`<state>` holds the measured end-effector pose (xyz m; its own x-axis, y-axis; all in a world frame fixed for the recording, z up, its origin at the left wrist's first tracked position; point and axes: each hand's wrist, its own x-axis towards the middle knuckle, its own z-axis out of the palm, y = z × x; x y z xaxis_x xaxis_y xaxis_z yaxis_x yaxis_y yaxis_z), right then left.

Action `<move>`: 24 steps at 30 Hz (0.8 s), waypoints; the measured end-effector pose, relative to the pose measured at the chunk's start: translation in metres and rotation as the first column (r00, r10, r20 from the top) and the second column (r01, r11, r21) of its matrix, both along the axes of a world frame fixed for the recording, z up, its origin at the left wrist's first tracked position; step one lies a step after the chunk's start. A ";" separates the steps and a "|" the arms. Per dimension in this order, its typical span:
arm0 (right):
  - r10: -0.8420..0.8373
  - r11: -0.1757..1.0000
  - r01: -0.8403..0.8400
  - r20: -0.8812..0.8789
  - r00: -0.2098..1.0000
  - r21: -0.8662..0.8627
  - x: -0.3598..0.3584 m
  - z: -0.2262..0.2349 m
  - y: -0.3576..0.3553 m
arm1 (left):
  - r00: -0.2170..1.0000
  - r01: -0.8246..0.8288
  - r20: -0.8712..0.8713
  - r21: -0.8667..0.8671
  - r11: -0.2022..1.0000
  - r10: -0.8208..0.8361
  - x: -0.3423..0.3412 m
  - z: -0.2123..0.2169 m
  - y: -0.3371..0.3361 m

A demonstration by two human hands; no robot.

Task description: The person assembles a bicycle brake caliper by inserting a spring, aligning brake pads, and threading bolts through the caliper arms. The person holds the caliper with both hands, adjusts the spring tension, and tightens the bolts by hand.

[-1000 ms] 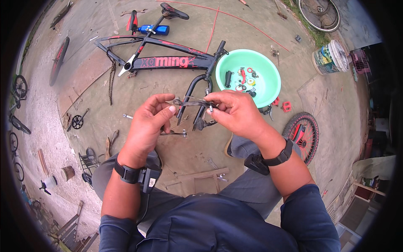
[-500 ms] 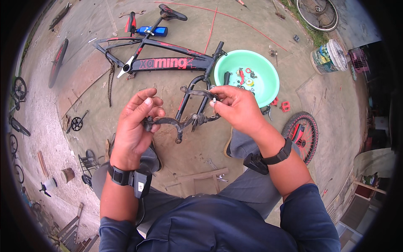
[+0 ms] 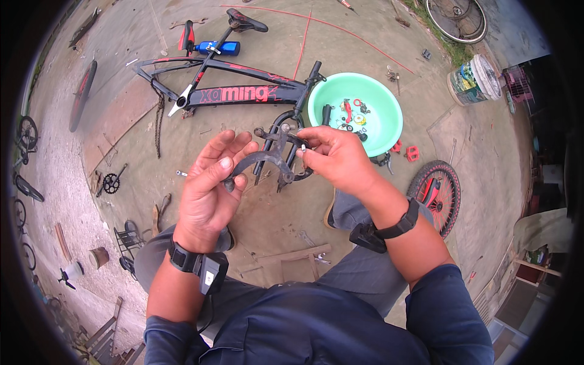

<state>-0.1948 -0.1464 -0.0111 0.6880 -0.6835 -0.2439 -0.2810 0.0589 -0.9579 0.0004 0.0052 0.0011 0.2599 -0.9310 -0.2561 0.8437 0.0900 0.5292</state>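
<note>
My left hand [image 3: 210, 191] pinches one end of a dark, curved bicycle brake arm [image 3: 258, 156] between thumb and fingers. The arm forks at its far end, which reaches close to my right hand [image 3: 337, 155]. Between my right thumb and fingertips is a second dark brake arm [image 3: 267, 135], with a small silver piece showing at the thumb. Whether the two parts touch is hard to tell. Below them on the ground lies a black bicycle frame [image 3: 292, 94] with red markings, its fork pointing toward me.
A mint-green basin [image 3: 381, 125] holding small parts stands right of the frame. Red pedals [image 3: 412, 153] and a red-rimmed wheel [image 3: 455, 204] lie beyond it. To the left are a chain [image 3: 158, 131] and a crankset [image 3: 111, 182]. A wooden plank [image 3: 295, 254] lies between my feet.
My left hand has shifted right and turned the curved brake arm, so its forked end now points up and nearer my right hand. My right hand has moved slightly left.
</note>
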 end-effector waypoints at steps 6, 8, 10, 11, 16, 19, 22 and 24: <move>0.051 0.995 -0.051 -0.007 0.999 0.082 0.002 0.006 0.008 | 0.999 -0.031 -0.034 -0.031 0.999 0.030 -0.003 0.001 -0.006; 0.069 0.991 -0.071 0.018 0.997 0.110 0.004 0.007 0.010 | 0.998 -0.052 -0.026 -0.024 0.998 0.051 -0.003 0.002 -0.008; 0.082 0.988 -0.084 0.023 0.996 0.126 0.006 0.008 0.013 | 0.998 -0.056 0.013 -0.004 0.998 0.056 -0.005 0.002 -0.008; 0.089 0.987 -0.092 0.027 0.996 0.132 0.006 0.008 0.014 | 0.998 -0.058 0.030 0.000 0.998 0.058 -0.006 0.003 -0.009; 0.077 0.980 -0.083 0.039 0.996 0.183 0.006 0.010 0.014 | 0.992 -0.040 0.116 -0.046 0.998 0.045 -0.010 0.002 -0.010; 0.070 0.980 -0.075 0.032 0.997 0.186 0.005 0.009 0.013 | 0.968 -0.020 0.249 -0.058 0.998 0.033 -0.011 0.002 -0.008; 0.045 0.989 -0.047 0.017 0.999 0.138 0.004 0.008 0.008 | 0.925 0.011 0.379 -0.018 1.000 -0.003 -0.010 0.001 -0.005; 0.026 0.992 -0.029 0.027 0.999 0.120 0.003 0.008 0.005 | 0.898 0.052 0.436 0.016 0.999 -0.054 -0.011 0.000 -0.003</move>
<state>-0.1920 -0.1411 -0.0028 0.7130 -0.6311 -0.3054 -0.2601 0.1665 -0.9511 -0.0109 0.0017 0.0013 0.2968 -0.9458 -0.1321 0.5317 0.0488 0.8455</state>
